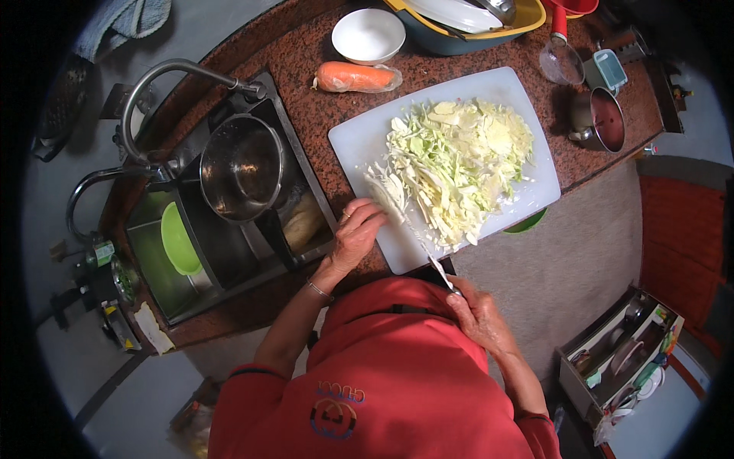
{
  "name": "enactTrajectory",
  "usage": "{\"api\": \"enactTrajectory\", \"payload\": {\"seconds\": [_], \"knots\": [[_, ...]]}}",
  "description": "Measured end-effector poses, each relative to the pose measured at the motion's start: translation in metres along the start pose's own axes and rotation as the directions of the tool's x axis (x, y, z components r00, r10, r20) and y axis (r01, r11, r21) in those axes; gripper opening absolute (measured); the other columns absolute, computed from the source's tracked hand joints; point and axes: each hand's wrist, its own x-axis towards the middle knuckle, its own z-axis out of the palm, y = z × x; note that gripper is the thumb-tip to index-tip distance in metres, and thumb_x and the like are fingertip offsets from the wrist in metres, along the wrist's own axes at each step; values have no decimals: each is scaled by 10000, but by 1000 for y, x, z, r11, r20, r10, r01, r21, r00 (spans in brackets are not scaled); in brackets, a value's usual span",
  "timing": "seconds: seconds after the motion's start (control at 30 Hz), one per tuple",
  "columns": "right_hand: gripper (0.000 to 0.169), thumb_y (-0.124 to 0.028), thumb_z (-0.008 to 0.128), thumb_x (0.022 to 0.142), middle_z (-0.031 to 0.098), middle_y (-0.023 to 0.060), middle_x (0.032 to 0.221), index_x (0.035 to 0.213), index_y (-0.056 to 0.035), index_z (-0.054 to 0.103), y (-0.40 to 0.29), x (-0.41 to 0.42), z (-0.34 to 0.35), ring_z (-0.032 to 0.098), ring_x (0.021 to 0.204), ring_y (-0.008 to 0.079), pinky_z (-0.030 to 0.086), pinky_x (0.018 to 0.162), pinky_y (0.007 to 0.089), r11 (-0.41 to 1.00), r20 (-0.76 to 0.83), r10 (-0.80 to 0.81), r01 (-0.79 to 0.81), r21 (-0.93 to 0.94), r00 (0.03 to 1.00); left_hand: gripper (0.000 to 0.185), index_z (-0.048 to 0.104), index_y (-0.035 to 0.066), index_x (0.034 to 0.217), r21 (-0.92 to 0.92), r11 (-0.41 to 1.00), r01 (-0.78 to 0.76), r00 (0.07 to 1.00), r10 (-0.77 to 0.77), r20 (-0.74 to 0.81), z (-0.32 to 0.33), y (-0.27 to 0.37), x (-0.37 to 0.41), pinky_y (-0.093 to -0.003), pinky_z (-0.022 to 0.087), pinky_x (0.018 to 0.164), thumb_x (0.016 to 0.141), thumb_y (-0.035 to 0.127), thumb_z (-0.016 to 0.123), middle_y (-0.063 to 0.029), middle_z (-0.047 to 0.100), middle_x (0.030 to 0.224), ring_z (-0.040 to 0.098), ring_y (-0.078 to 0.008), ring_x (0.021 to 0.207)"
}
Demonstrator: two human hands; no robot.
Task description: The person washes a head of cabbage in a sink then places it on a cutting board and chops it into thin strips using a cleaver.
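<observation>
A white cutting board (350, 137) lies on the counter before me, with a big heap of shredded pale green cabbage (453, 166) over its middle and right. My right hand (480, 314) grips the handle of a kitchen knife (427, 250), whose blade points up and left across the board, with cabbage bits on it. At the board's left edge, the bent fingers of my left hand (356, 236) hold a small cabbage piece (383, 194) close to the blade's tip. The fingers partly hide that piece.
Left of the board, a metal pot (242, 166) sits at the sink (312, 189), under a curved faucet (129, 109); a green bowl (179, 238) is in the other basin. Behind are a wrapped carrot (355, 77), a white bowl (369, 35) and a dish tub (459, 43). A metal mug (582, 115) stands right.
</observation>
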Motion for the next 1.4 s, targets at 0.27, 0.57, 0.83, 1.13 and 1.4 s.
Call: {"api": "enactTrajectory", "payload": {"seconds": [0.27, 0.57, 0.83, 1.13, 1.4], "knots": [[417, -318, 453, 1005, 573, 317, 754, 1236, 23, 513, -8, 15, 3, 633, 754, 439, 466, 670, 455, 990, 109, 141, -140, -17, 984, 189, 652, 5, 830, -16, 998, -66, 996, 67, 53, 8, -11, 2, -362, 510, 842, 667, -89, 639, -95, 603, 921, 595, -277, 975], [385, -340, 416, 1017, 530, 131, 600, 1110, 10, 547, -4, 65, 24, 524, 554, 231, 445, 581, 370, 997, -9, -71, 71, 2, 997, 145, 652, -6, 820, -66, 995, -73, 993, 79, 87, 7, -11, 8, -354, 507, 798, 699, -85, 637, -108, 622, 875, 610, -281, 900], [345, -283, 529, 983, 494, 59, 597, 1171, 4, 568, 19, 55, -3, 466, 561, 131, 403, 530, 306, 960, -68, 22, -2, 281, 997, 128, 617, -16, 830, -121, 993, -17, 983, 39, 180, 29, 0, 42, -390, 479, 866, 715, -67, 598, -111, 598, 965, 566, -309, 989], [375, -245, 613, 937, 653, 192, 949, 1210, 8, 573, 28, 23, -42, 643, 820, 203, 492, 733, 326, 984, -370, -90, 140, 110, 925, 243, 679, 56, 1020, 73, 986, 151, 982, -158, 99, 9, 21, 45, -382, 435, 888, 780, 35, 710, -113, 592, 1059, 526, -294, 1015], [361, -254, 601, 950, 464, 23, 557, 1205, 0, 578, 38, 25, -66, 452, 529, 89, 385, 503, 269, 969, -427, -30, 132, 211, 904, 292, 670, 57, 1083, -61, 892, -447, 803, 430, 412, 45, 43, 31, -486, 260, 1122, 815, 173, 657, -137, 539, 1254, 434, -276, 1248]]}}
